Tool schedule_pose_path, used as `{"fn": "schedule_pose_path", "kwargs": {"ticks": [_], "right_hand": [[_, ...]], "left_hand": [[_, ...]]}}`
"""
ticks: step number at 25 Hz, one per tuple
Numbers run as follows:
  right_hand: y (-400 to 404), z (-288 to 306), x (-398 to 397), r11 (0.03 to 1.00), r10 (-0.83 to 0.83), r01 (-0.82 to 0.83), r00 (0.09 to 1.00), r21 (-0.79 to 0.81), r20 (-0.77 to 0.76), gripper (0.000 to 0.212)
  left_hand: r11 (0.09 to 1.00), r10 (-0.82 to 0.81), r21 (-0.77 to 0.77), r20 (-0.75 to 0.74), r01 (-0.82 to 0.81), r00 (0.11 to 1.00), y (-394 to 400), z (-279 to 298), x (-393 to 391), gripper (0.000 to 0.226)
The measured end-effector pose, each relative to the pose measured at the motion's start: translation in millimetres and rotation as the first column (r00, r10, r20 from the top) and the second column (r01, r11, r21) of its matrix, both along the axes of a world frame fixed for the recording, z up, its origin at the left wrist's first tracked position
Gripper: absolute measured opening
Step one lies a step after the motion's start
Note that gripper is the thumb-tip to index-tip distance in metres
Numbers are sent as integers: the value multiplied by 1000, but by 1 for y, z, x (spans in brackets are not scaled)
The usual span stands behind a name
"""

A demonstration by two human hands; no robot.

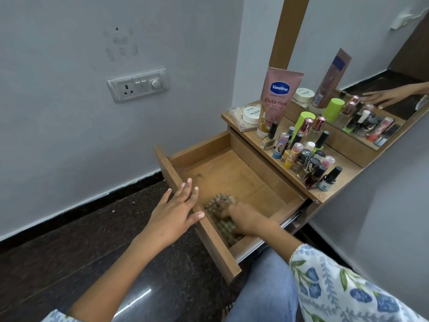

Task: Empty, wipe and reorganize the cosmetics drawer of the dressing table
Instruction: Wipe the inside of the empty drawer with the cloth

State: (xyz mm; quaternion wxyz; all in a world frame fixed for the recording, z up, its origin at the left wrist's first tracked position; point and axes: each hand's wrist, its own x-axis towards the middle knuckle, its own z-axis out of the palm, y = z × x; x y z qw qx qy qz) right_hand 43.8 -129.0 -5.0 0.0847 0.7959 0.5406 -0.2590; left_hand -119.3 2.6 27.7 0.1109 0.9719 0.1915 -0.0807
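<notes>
The drawer of the dressing table stands pulled out at the middle of the view, its wooden floor bare except for a cloth near the front corner at about 6 o'clock. The left hand lies flat on the drawer's front panel, fingers spread over the top edge and the thumb hooked on the inner side. The right hand is inside the drawer, pressed down on the patterned cloth; it is blurred, so I cannot tell whether the fingers are curled around the cloth or only flat on it.

At 2 o'clock from the drawer, the surface carries the cosmetics: a tall pink lotion tube standing on its cap, a small white jar just to its left, and a tight cluster of nail polish bottles and lip balm sticks running toward 4 o'clock. A mirror stands behind them and doubles them. A switch plate sits on the wall at 10 o'clock.
</notes>
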Motion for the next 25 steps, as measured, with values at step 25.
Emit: {"fn": "schedule_pose_path", "kwargs": {"ticks": [25], "right_hand": [[47,-16,5,993,98,-92,992,72,-79,63]], "left_hand": [[1000,-20,1,15,20,1000,-2,5,-2,70]]}}
